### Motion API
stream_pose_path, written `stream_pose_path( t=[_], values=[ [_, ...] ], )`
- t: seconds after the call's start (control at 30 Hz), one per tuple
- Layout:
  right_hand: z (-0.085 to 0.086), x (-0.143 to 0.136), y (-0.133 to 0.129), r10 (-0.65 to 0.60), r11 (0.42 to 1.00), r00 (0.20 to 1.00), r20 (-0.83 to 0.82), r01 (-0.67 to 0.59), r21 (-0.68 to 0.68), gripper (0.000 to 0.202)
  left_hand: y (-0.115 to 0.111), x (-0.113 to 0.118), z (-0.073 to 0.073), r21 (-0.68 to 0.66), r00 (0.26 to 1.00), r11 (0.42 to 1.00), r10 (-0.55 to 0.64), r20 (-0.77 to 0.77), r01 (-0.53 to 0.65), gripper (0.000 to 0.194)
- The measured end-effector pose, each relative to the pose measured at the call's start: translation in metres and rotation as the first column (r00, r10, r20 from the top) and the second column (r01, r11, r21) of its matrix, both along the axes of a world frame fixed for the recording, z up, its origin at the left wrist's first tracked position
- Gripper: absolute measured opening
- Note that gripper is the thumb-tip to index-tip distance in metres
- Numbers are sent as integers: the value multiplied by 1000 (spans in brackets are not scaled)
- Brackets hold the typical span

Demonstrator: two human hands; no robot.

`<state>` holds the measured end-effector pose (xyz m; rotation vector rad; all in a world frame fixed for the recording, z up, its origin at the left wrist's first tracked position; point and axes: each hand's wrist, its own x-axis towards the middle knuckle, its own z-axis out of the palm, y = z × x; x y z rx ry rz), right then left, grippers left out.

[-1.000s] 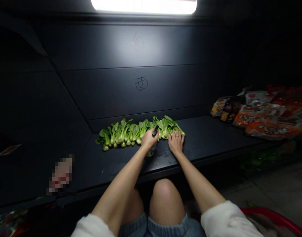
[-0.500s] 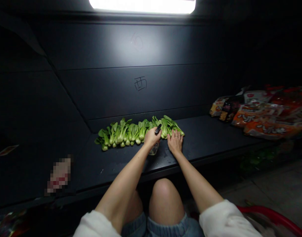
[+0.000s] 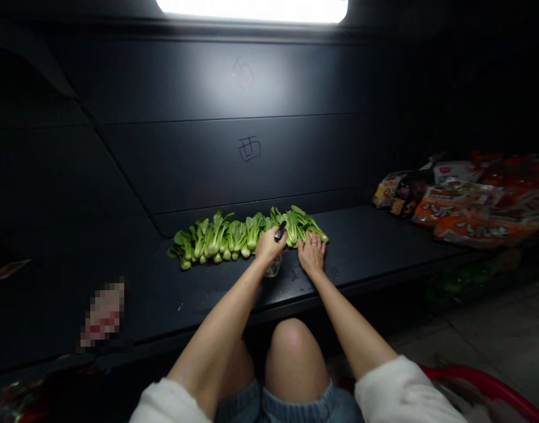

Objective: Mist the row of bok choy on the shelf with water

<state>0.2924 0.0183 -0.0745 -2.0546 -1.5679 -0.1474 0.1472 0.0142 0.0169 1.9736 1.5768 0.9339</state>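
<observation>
A row of green leafy vegetables (image 3: 216,235) with pale stems lies along the dark shelf (image 3: 352,252), near its back wall. My left hand (image 3: 269,244) is closed around a clear bottle (image 3: 273,267) with a black nozzle (image 3: 280,231) showing above the fingers; most of the bottle is hidden by the hand and wrist. Just to the right, my right hand (image 3: 312,252) rests with fingers spread at the stem ends of the row's right part, holding nothing.
Packaged goods in orange bags (image 3: 476,226) are piled on the shelf's right side. A blurred, pixelated item (image 3: 102,314) lies at the left, with a flat card (image 3: 8,269) beyond it. At the lower right is a red rim (image 3: 485,382) of a container.
</observation>
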Motion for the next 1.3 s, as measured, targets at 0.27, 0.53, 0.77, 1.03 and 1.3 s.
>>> stream_pose_path(
  t=[0.27, 0.53, 0.77, 1.03, 1.3],
  values=[
    [-4, 2, 2, 5, 1000, 1000, 12, -5, 16, 58, -2, -5, -2, 23, 999, 1000, -18, 33, 17, 19],
    [-4, 2, 2, 18, 1000, 999, 43, -19, 25, 58, -3, -21, -9, 63, 998, 998, 6, 57, -9, 21],
    [-1, 0, -1, 33, 999, 993, 116, -36, 20, 57, -1, -37, -13, 54, 991, 997, 44, 127, -51, 21],
    [-5, 1, 1, 41, 998, 986, 158, -50, 48, 57, -2, -45, -14, 42, 986, 997, 52, 157, -60, 22],
    [-7, 2, 2, 60, 996, 987, 149, -69, 57, 58, -1, -51, -17, 14, 982, 998, 57, 178, -61, 22]
  ],
)
